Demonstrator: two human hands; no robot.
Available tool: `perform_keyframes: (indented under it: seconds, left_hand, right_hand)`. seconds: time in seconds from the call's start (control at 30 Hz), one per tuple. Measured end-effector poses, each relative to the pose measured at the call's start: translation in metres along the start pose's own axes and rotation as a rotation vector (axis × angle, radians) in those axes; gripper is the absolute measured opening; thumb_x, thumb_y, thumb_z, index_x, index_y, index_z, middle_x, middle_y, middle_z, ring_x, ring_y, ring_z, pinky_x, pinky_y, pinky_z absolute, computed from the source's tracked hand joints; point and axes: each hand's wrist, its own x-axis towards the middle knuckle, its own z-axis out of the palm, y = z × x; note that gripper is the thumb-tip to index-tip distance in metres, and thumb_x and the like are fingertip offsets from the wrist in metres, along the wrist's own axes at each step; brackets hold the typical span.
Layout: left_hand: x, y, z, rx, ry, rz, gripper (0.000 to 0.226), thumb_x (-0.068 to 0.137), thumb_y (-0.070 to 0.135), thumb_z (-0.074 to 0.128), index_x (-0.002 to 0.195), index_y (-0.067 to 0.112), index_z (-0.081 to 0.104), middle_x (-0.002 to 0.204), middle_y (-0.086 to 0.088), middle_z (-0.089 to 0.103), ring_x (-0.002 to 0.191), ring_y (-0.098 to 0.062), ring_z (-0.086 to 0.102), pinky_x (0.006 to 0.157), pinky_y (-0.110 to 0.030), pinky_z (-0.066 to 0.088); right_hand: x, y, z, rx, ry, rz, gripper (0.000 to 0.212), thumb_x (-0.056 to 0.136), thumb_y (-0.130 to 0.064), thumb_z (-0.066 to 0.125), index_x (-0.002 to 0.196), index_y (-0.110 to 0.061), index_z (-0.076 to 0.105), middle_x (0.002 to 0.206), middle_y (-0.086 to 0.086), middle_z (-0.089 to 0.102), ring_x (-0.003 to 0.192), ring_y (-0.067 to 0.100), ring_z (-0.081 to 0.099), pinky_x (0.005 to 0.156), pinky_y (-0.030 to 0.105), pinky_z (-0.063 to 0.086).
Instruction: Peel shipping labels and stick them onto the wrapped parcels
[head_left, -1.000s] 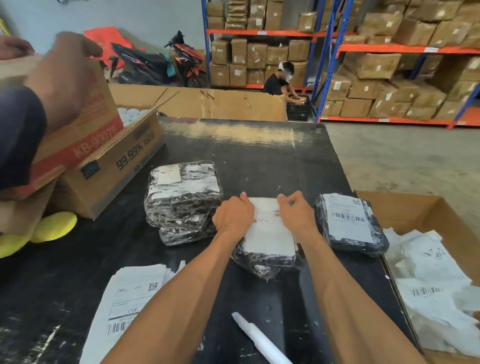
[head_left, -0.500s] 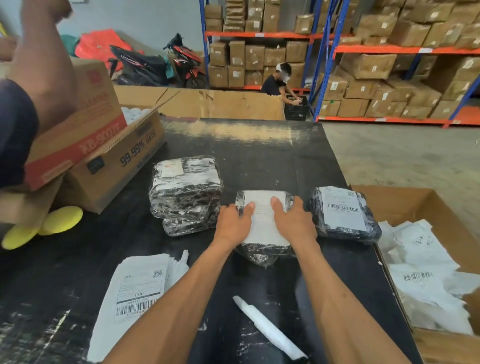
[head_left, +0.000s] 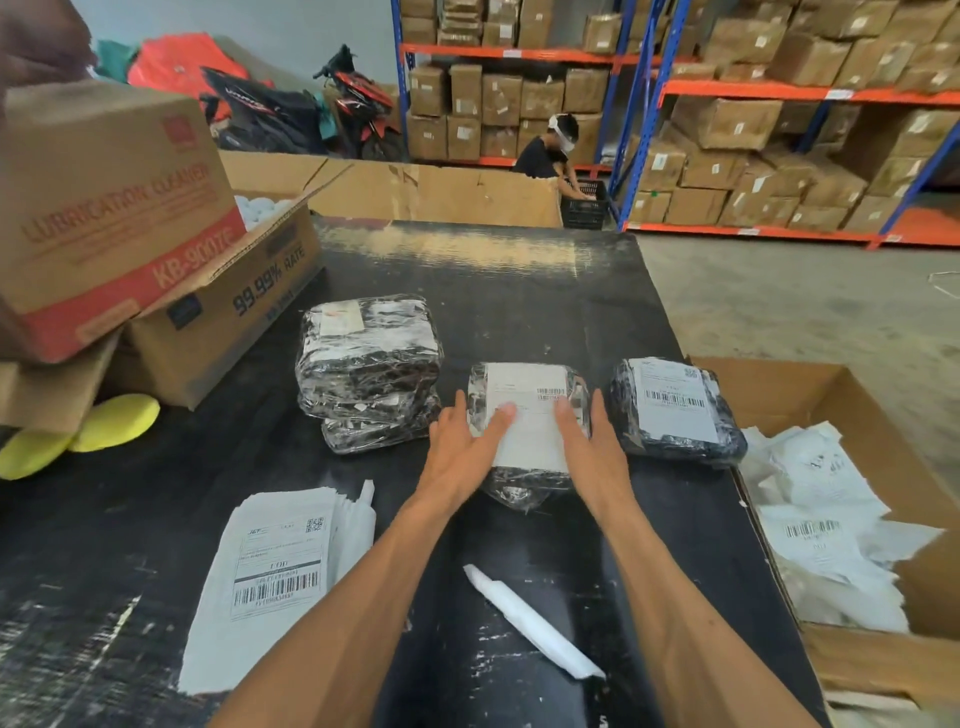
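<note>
At the far left 2 cardboard boxes sit at the table (head_left: 519, 291) edge: a tilted one (head_left: 109, 208) printed in red leans over an open one (head_left: 218, 322), with yellow pads (head_left: 78, 431) lying on the table below them. Nearer the camera, a stack of labels (head_left: 275, 577) lies flat on the black top, barcode facing up. Behind it, a pile of 2 unlabelled wrapped parcels (head_left: 369, 364) stands just left of the hands.

The left hand (head_left: 460, 457) lies flat, palm down, fingers (head_left: 501, 418) straight and close together, pressing on the left side of a white label (head_left: 527, 415). That label is stuck on the top of the middle parcel (head_left: 524, 431), which lies on the table in front of the person. The right hand (head_left: 589, 452) mirrors it, flat with fingers extended and close together, on the label's right side. Neither hand grips anything; both press down.

A white strip of backing paper (head_left: 530, 623) lies on the table between the forearms. Just right of the middle parcel, apart from it, a dark parcel (head_left: 675, 410) already carries its own label. Beyond the table's right edge an open carton (head_left: 883, 660) holds a heap of crumpled white backing sheets (head_left: 821, 525).
</note>
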Motion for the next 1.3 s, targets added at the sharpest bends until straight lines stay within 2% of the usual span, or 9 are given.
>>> perform_keyframes:
  seconds: [0.07,0.13,0.33,0.53,0.83,0.93,1.1,1.23,1.3]
  left_hand:
    - [-0.005,-0.007,-0.001,-0.059,-0.090,-0.003,0.105,0.088,0.069,0.057,0.160,0.028,-0.007,0.169,0.001,0.002,0.154,-0.015,-0.013,0.122,-0.045,0.001]
    - [-0.005,-0.009,-0.002,-0.138,-0.125,-0.009,0.101,0.091,0.062,0.059,0.159,0.035,-0.009,0.168,0.004,0.002,0.152,-0.013,-0.017,0.122,-0.045,-0.003]
    - [0.042,-0.038,0.005,-0.295,-0.205,-0.084,0.096,0.069,0.066,0.077,0.148,0.058,0.023,0.155,0.017,0.039,0.147,-0.014,0.031,0.121,-0.048,0.025]
    - [0.001,0.045,-0.013,-0.269,-0.262,0.011,0.065,0.104,0.012,0.050,0.158,0.013,0.014,0.151,0.002,0.040,0.119,-0.003,0.037,0.096,-0.018,0.032]
    - [0.026,0.127,-0.025,-0.197,-0.208,0.083,0.063,0.103,0.014,0.051,0.156,0.005,0.017,0.144,-0.002,0.041,0.117,-0.013,0.041,0.093,-0.027,0.032]
    - [0.039,0.140,-0.003,-0.244,-0.230,0.093,0.082,0.102,0.027,0.055,0.161,0.015,-0.001,0.166,-0.001,0.018,0.147,-0.021,0.029,0.114,-0.033,0.027]
    - [0.045,0.155,0.057,-0.328,-0.253,0.131,0.081,0.106,0.028,0.048,0.160,0.017,-0.011,0.167,0.002,0.015,0.152,-0.018,0.018,0.118,-0.032,0.019]
    - [0.055,0.151,0.112,-0.337,-0.332,0.086,0.082,0.106,0.031,0.048,0.159,0.020,-0.013,0.164,0.006,0.019,0.151,-0.015,0.020,0.109,-0.022,0.018]
    - [0.060,0.140,0.142,-0.300,-0.335,0.074,0.090,0.099,0.041,0.052,0.159,0.024,-0.014,0.166,0.006,0.015,0.153,-0.016,0.017,0.122,-0.033,0.012]
  right_hand:
    - [-0.003,0.007,0.000,0.152,-0.036,0.008,0.097,0.086,-0.067,0.063,0.162,-0.038,0.012,0.162,-0.008,0.036,0.146,0.017,0.039,0.122,0.043,0.030]
    - [-0.003,0.009,0.002,0.231,-0.040,-0.001,0.092,0.085,-0.058,0.069,0.160,-0.041,0.020,0.155,-0.010,0.048,0.138,0.013,0.050,0.118,0.042,0.038]
    - [0.006,0.001,-0.001,0.254,-0.064,0.053,0.083,0.089,-0.040,0.071,0.159,-0.032,0.030,0.148,-0.007,0.055,0.128,0.015,0.059,0.113,0.042,0.045]
    - [0.028,-0.015,-0.021,0.383,-0.118,0.170,0.083,0.090,-0.022,0.074,0.159,-0.020,0.028,0.155,0.003,0.048,0.129,0.024,0.059,0.111,0.051,0.047]
    - [0.046,-0.096,-0.063,0.148,-0.052,0.027,0.054,0.103,-0.028,0.056,0.155,-0.020,0.042,0.159,0.000,0.042,0.130,0.019,0.051,0.094,0.027,0.039]
    - [0.053,-0.110,-0.084,0.087,0.044,-0.081,0.049,0.105,-0.029,0.050,0.154,-0.024,0.045,0.154,0.002,0.050,0.133,0.024,0.054,0.102,0.036,0.046]
    - [0.073,-0.087,-0.126,0.065,0.164,-0.106,0.061,0.085,-0.050,0.058,0.144,-0.036,0.056,0.142,-0.010,0.062,0.129,0.020,0.059,0.111,0.045,0.046]
    - [0.091,-0.049,-0.164,0.086,0.185,-0.072,0.063,0.080,-0.030,0.062,0.143,-0.032,0.058,0.134,-0.012,0.066,0.118,0.015,0.065,0.106,0.042,0.051]
    - [0.089,-0.032,-0.176,0.079,0.215,-0.031,0.056,0.088,-0.020,0.060,0.143,-0.030,0.059,0.128,-0.012,0.065,0.110,0.012,0.065,0.101,0.035,0.051]
